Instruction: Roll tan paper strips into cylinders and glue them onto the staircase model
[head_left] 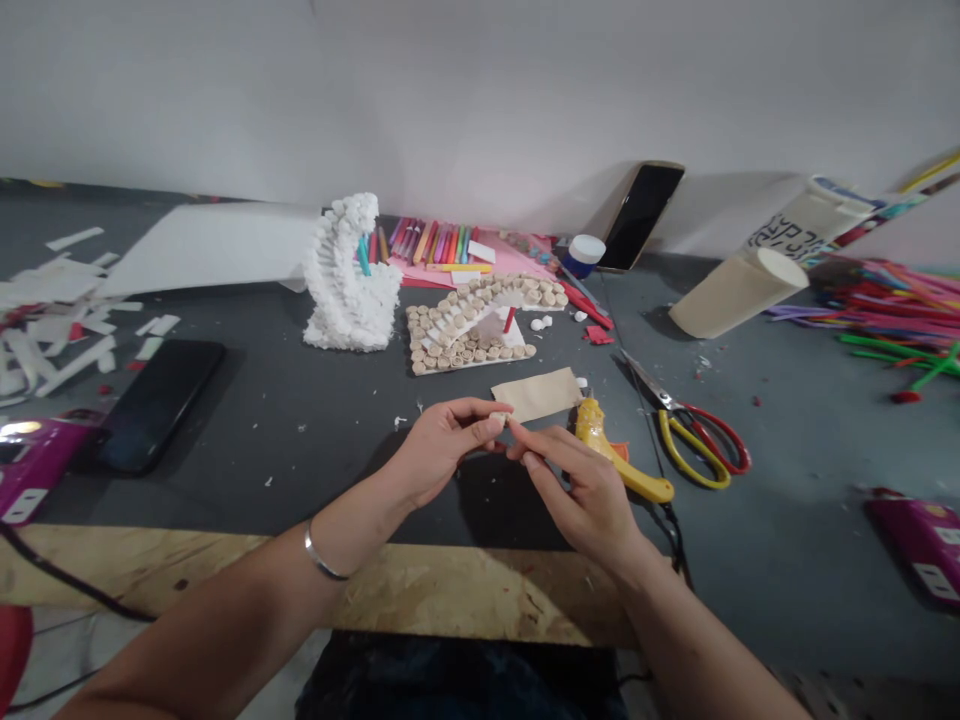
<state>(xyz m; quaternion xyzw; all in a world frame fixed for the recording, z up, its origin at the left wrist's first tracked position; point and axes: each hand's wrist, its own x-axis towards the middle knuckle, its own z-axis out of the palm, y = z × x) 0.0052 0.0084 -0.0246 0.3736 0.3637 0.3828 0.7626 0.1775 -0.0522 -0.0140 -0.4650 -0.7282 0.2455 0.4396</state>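
A small beige paper roll (pixel 501 417) is pinched between the thumb and fingers of my left hand (pixel 442 450). My right hand (pixel 589 490) has its fingertips closed on the roll's other side. Just behind my hands lies a flat beige paper strip (pixel 536 394). A yellow glue gun (pixel 600 440) rests beside my right hand. Farther back, a curved model (pixel 472 325) covered in similar beige rolls stands on its base, with a short red stick at its middle.
Scissors (pixel 694 425) with red and yellow handles lie right of the glue gun. Behind are a white textured model (pixel 352 290), coloured pens (pixel 435 243) and a leaning phone (pixel 643 215). Another phone (pixel 161 405) and white scraps (pixel 56 320) lie left; pipe cleaners (pixel 885 310) and a tube (pixel 739 293) right.
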